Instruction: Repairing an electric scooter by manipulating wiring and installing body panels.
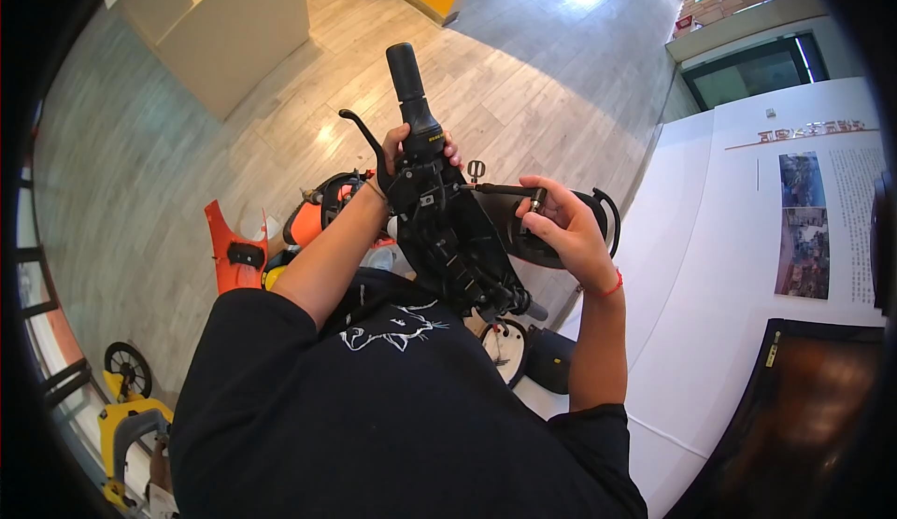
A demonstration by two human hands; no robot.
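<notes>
A black handlebar assembly [453, 229] of a scooter or bike lies tilted in front of me, its inner side with wires and clips exposed. My left hand [397, 150] wraps round it just below the black rubber grip [405, 71], beside the black brake lever [364, 136]. My right hand [565, 225] pinches the bent end of a slim black rod-like tool [505, 189]. The tool's thin tip reaches the right side of the handlebar assembly; whether it sits in a screw I cannot tell.
Orange body panels [224, 248] lie on the floor at left. A black rounded part [551, 239] and a wheel [505, 351] are beyond my right arm. A yellow small-wheeled vehicle [131, 421] stands lower left, a pale cabinet [229, 42] far left, a white display panel [738, 239] at right.
</notes>
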